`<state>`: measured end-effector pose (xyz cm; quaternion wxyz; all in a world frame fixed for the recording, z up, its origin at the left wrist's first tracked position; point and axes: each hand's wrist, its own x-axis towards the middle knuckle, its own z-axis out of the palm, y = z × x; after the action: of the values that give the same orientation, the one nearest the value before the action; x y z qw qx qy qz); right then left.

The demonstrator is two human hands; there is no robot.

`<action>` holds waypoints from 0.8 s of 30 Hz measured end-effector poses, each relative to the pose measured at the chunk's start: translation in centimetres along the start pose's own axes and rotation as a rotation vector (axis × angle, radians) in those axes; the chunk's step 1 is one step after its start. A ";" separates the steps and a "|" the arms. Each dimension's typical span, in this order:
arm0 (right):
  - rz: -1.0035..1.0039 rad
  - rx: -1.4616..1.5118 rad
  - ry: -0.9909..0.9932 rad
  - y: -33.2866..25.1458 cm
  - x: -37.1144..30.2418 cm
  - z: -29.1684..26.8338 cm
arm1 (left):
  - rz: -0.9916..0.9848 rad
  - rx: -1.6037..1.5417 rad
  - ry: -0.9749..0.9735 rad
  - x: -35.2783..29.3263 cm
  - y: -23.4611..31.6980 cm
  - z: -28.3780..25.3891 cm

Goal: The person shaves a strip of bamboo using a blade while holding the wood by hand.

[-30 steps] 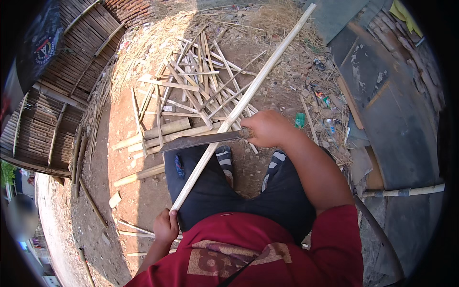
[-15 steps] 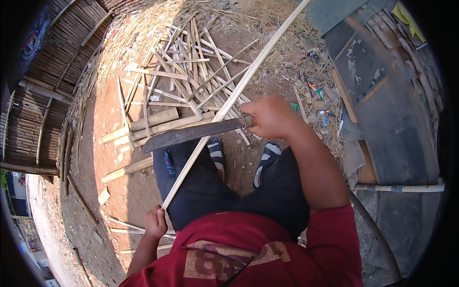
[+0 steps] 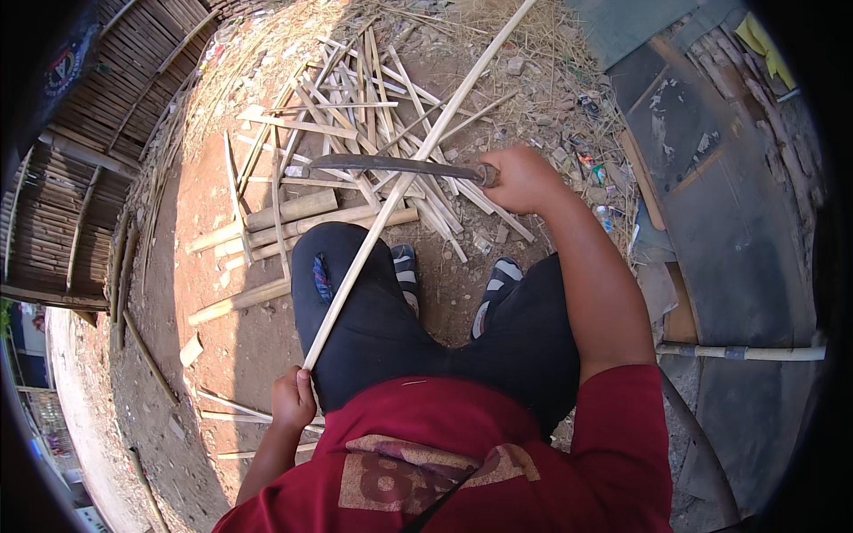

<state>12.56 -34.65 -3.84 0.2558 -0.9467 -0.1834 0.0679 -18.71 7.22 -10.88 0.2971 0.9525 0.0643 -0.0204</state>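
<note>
No containers in view, just loose material on bare dirt ground (image 3: pixel 253 333). Left hand (image 3: pixel 293 401) is closed around the near end of a long pale bamboo strip (image 3: pixel 404 182), which runs from beside the left thigh up across the black trousers (image 3: pixel 373 329) and out toward the top edge, where its far end is cut off by the frame. Right hand (image 3: pixel 524 178) is clenched on the handle of a machete (image 3: pixel 391 164); the handle is almost fully hidden inside the fist, and the dark blade lies roughly level, pointing to the person's left, crossing the strip above the knees. Can't tell whether the blade edge is touching the strip or just over it. Behind the blade: a scattered pile of split bamboo slats (image 3: pixel 346 115), with thicker round bamboo sections (image 3: pixel 293 213) lying just beyond the left knee. Striped sandals (image 3: pixel 449 275) show between the legs, partly hidden by them. Woven bamboo panels (image 3: pixel 98 151) at left bend into the dark rim; small litter (image 3: pixel 591 169) right of the right hand is too small to make out. Versus half a second ago: the machete has moved further along the strip, away from the body, and the blade now shows edge-on and thin instead of broad. Left-hand grip is unchanged.
</note>
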 end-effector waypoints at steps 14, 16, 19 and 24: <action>-0.025 -0.047 0.239 -0.4 -0.8 1.3 | 0.001 0.041 0.057 -0.5 -0.5 0.0; -0.061 -0.006 0.141 -2.7 -1.5 0.9 | -0.006 0.058 0.052 -1.0 -1.7 -0.2; -0.296 -0.177 0.124 -5.1 -2.8 1.0 | 0.053 0.007 0.031 -1.4 -2.2 0.0; 0.034 0.027 0.125 -0.6 -1.0 -0.1 | 0.027 0.045 0.063 0.5 -0.2 0.6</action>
<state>11.42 -34.62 -3.36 0.2781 -0.9487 -0.1499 0.0155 -18.28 7.10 -11.54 0.2739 0.9598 0.0605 0.0123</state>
